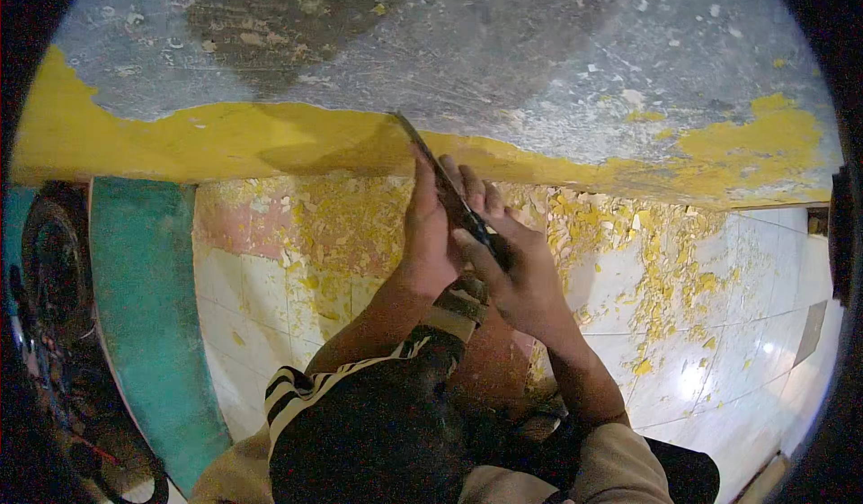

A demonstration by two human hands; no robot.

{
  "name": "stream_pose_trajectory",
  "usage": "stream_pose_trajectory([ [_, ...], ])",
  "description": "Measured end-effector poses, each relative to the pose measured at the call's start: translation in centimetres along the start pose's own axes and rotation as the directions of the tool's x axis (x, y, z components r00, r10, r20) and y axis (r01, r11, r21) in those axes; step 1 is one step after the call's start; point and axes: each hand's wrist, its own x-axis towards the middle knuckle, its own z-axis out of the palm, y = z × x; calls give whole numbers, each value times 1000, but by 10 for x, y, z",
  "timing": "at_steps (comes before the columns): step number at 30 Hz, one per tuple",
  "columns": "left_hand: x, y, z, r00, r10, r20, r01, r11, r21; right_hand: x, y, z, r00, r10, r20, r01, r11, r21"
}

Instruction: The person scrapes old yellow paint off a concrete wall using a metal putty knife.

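A long, narrow, dark blade (421, 140), which looks like a knife or scraper, slants up to the left. Its tip touches the wall where the yellow paint (333, 131) meets bare grey plaster. Around its black handle end my right hand (521, 275) is closed, with some fingers stretched along the blade. My left hand (430, 234) is pressed against the blade's left side, its fingers reaching up along it; its grip is partly hidden. Above the ragged paint edge, the grey wall (503, 45) is scratched and spotted.
Yellow paint flakes (351, 221) cover the pinkish and white floor tiles (620, 297) below the wall. At the left stands a teal panel or ledge (144, 306), with a dark wheel (56, 252) beyond it. Yellow patches (755, 135) remain on the wall at right.
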Motion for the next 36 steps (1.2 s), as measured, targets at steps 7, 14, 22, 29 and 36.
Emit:
stream_pose_trajectory([
  [7, 7, 20, -6, 958, 285, 33, -286, 937, 203, 13, -4, 11, 994, -96, 56, 93, 994, 59],
  [14, 1, -12, -6, 998, -1, -63, 10, 990, 143, -13, 23, -6, 993, 113, 37, -116, 988, 101],
  [22, 14, 16, -20, 965, 262, 1, -258, 949, 180, 24, 14, 20, 972, -235, -19, 234, 954, 189],
  [29, 9, 20, -8, 959, 256, 122, -277, 937, 214, 11, 4, 18, 991, 38, 125, -75, 948, 311],
  [36, -1, 0, -14, 980, 174, 97, -189, 964, 186, 1, 15, 9, 995, 58, 83, -83, 936, 342],
])
